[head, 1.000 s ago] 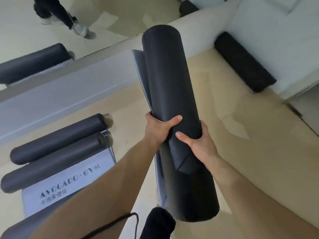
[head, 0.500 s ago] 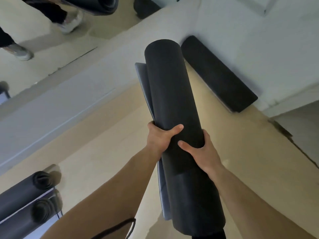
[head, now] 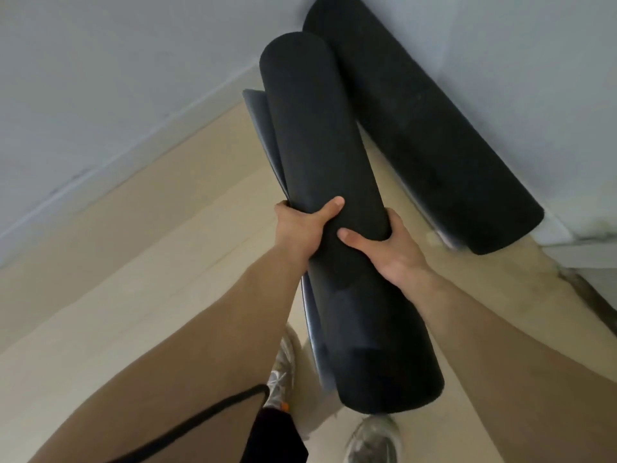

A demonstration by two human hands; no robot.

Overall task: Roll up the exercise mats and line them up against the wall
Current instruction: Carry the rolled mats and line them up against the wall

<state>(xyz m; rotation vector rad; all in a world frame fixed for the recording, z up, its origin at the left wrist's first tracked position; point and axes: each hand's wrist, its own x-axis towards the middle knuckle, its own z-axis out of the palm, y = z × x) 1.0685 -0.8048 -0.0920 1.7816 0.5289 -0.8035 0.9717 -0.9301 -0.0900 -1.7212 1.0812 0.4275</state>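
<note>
Both of my hands were curled round the middle of the rolled mat (head: pixel 317 145): my left hand (head: pixel 297 228) gripped it from the left with the thumb over the top, and my right hand (head: pixel 394 255) cupped it from the right with the thumb laid across the front. I held the roll clear of the floor (head: pixel 167 245), its far end pointing towards the corner and its near end above my shoes (head: pixel 374 439). Its loose outer edge (head: pixel 263 128) stood away from the roll on the left side. A second rolled mat (head: pixel 417 128) lay along the foot of the wall (head: pixel 534 61) just to the right. To set mine down well, I judged I should turn it parallel to that one and lower both ends together. I should also tuck the loose edge underneath, so the roll's own weight would pin it and stop it opening. Dropping one end first would likely have let it spring loose or knock its neighbour out of line.
</note>
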